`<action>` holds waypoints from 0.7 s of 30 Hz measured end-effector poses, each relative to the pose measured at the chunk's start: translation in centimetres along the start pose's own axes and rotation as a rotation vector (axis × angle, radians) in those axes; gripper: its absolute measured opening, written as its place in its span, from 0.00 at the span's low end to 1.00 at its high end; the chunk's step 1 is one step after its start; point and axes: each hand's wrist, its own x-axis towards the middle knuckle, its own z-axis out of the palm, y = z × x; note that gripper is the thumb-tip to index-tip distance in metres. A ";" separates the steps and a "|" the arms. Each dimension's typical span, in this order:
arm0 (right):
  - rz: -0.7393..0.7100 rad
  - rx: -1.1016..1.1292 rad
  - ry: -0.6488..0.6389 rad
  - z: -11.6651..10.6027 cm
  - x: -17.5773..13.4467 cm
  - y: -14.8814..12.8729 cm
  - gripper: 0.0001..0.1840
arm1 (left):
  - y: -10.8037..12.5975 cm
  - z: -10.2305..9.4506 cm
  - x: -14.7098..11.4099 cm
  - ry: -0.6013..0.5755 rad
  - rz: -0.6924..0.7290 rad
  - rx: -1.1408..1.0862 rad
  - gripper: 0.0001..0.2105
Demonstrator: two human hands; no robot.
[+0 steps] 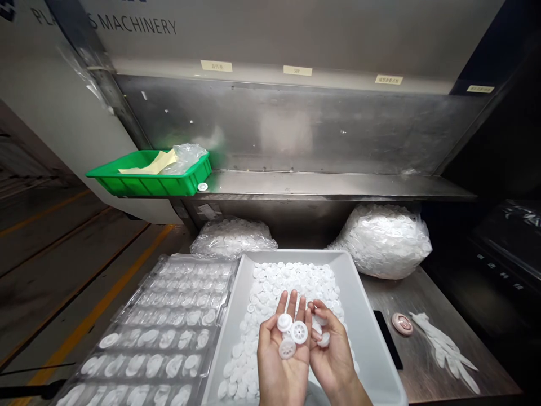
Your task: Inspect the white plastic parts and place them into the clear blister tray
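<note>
My left hand (284,358) is palm up over the bin with its fingers stretched out, and several small white plastic wheels (299,332) lie on the palm and lower fingers. Right beside it, my right hand (332,352) is curled round a few more white wheels (323,339), partly hidden by its fingers. Below both hands, a grey plastic bin (372,344) holds a large heap of loose white wheels (291,282). To the left are clear plastic trays (146,349) whose rows of pockets contain white wheels.
Clear bags full of white pieces stand behind the bin, one left (234,238) and one right (382,242). A green crate (147,180) sits on the metal shelf (316,185). At right lie a dark flat object (387,338), a pink round item (402,324) and white gloves (443,349).
</note>
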 end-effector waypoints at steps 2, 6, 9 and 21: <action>0.040 -0.074 -0.026 -0.3 -0.2 -0.8 0.08 | 0.2 0.1 -0.3 -0.046 -0.017 0.035 0.20; -0.011 -0.331 -0.127 -0.8 -1.3 -2.9 0.12 | 0.6 0.2 -0.9 -0.112 -0.041 0.086 0.24; -0.102 -0.555 -0.239 -1.1 -2.2 -4.1 0.15 | 1.0 0.1 -1.3 -0.173 -0.113 0.078 0.25; -1.090 -1.690 -0.681 -1.7 -4.3 -5.1 0.20 | 1.4 -0.1 -2.0 -0.260 -0.170 0.174 0.23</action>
